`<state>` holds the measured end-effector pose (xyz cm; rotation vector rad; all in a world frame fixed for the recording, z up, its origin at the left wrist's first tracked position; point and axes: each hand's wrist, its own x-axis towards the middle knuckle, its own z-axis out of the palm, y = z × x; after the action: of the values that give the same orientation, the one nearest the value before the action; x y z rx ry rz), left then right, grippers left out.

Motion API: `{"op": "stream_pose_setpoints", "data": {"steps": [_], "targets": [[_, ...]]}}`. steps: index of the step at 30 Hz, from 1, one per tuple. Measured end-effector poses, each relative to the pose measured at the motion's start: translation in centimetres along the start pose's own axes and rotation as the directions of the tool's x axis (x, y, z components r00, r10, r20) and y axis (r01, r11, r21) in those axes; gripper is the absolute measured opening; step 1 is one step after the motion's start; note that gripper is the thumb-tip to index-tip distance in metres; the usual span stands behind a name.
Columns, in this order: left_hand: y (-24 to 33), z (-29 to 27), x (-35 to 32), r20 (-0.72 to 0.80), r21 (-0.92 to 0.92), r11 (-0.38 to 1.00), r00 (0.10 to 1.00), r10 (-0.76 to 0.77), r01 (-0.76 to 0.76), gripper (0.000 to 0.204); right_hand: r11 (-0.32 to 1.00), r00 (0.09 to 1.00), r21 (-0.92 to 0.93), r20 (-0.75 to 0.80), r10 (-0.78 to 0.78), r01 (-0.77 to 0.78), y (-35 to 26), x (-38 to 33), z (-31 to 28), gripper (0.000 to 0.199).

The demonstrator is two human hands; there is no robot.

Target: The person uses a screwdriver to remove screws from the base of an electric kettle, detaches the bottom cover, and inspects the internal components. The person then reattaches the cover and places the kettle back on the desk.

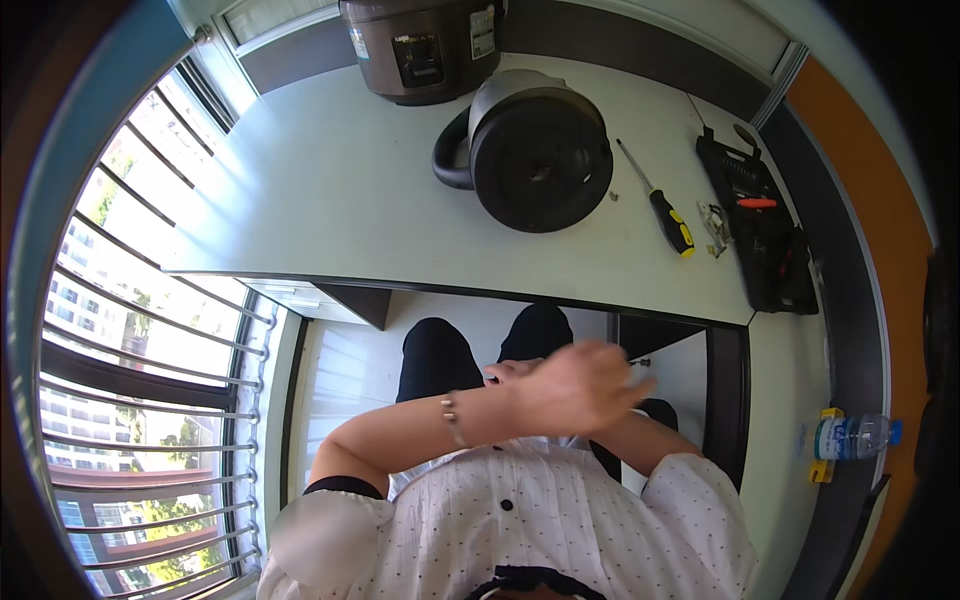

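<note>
My left hand (588,388) reaches across my lap to the right, smeared by motion. Its fingers are too blurred to read, and I see no object in it. Behind that wrist, my right hand (512,371) shows only in part above my lap, its fingers mostly hidden. Both hands are below the table edge, apart from everything on top. Nearest on the table, an electric kettle (540,160) lies on its side, black base facing me and black handle (452,155) to the left. Right of it lies a screwdriver (672,222) with a black and yellow handle.
An open black tool case (770,255) holds a red-handled tool (757,203). Small metal parts (715,228) lie beside it. A brown electric cooker (425,50) stands at the back. On the right are a water bottle (855,438) and a yellow object (822,470). Barred windows (150,400) line the left.
</note>
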<state>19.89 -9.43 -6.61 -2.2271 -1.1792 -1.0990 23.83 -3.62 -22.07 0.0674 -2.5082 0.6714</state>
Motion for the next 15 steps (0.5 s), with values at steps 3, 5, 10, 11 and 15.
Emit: {"op": "stream_pose_setpoints", "data": {"steps": [3, 5, 10, 11, 15], "targets": [[3.0, 3.3, 3.6, 0.397, -0.095, 0.991, 0.917, -0.048, 0.093, 0.047, 0.980, 0.839, -0.051, 0.510, 0.190, -0.191, 1.6, 0.1, 4.8, 0.015], [5.2, 6.2, 4.7, 0.497, 0.035, 0.999, 0.868, 0.004, -0.025, 0.044, 0.976, 0.779, -0.158, 0.588, 0.217, -0.152, 2.4, 2.0, 7.3, 0.013], [9.7, 2.0, 7.7, -0.001, -0.205, 0.957, 0.978, 0.210, -0.206, 0.059, 0.939, 0.706, -0.263, 0.621, 0.340, -0.221, 4.3, 3.7, 9.6, 0.015], [9.9, 1.8, 7.7, -0.022, -0.251, 0.943, 0.975, 0.220, -0.218, 0.058, 0.930, 0.686, -0.277, 0.630, 0.365, -0.241, 5.3, 2.8, 10.3, 0.015], [7.3, 4.1, 6.3, 0.078, -0.129, 0.977, 0.980, 0.183, -0.172, 0.053, 0.932, 0.654, -0.289, 0.666, 0.359, -0.218, 6.6, 1.8, 10.4, 0.017]]}}
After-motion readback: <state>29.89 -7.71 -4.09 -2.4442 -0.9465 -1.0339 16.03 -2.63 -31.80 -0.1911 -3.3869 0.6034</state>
